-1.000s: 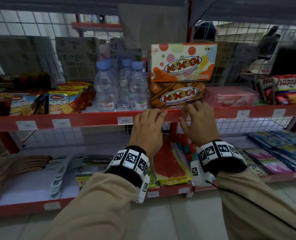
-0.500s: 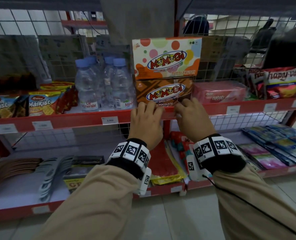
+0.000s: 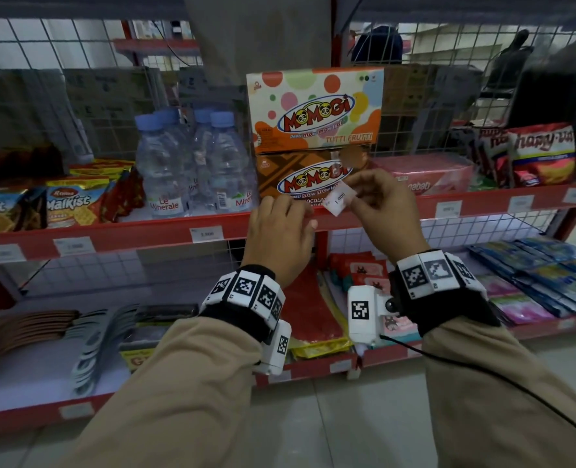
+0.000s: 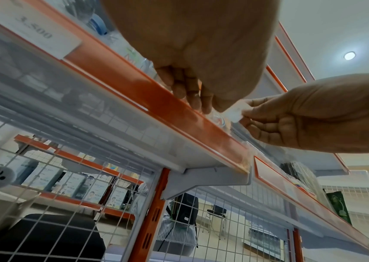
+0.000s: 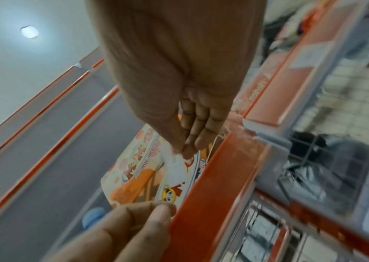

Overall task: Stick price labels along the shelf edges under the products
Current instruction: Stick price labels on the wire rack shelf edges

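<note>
My right hand (image 3: 350, 201) pinches a small white price label (image 3: 337, 199) marked 1.000, held tilted in front of the brown Momogi chocolate box (image 3: 300, 179), just above the red shelf edge (image 3: 144, 236). In the right wrist view the label (image 5: 176, 165) hangs from the fingertips (image 5: 190, 141). My left hand (image 3: 305, 219) is curled on the shelf edge under that box, thumb in front and fingers over the top. From the left wrist view its fingers (image 4: 188, 95) grip the clear strip over the red edge (image 4: 201, 127), close beside the label (image 4: 235, 113).
White labels sit on the edge under the water bottles (image 3: 207, 234) and further right (image 3: 448, 209). A Tutti Frutti Momogi box (image 3: 313, 109) is stacked on the chocolate one. Biscuit packs (image 3: 74, 206) stand left, a pink box (image 3: 428, 179) right. A lower shelf (image 3: 313, 366) holds packets.
Both hands were pressed on the shelf edge. Now my right hand has come up off it with a white label pinched in its fingers. The left hand stays at the edge.
</note>
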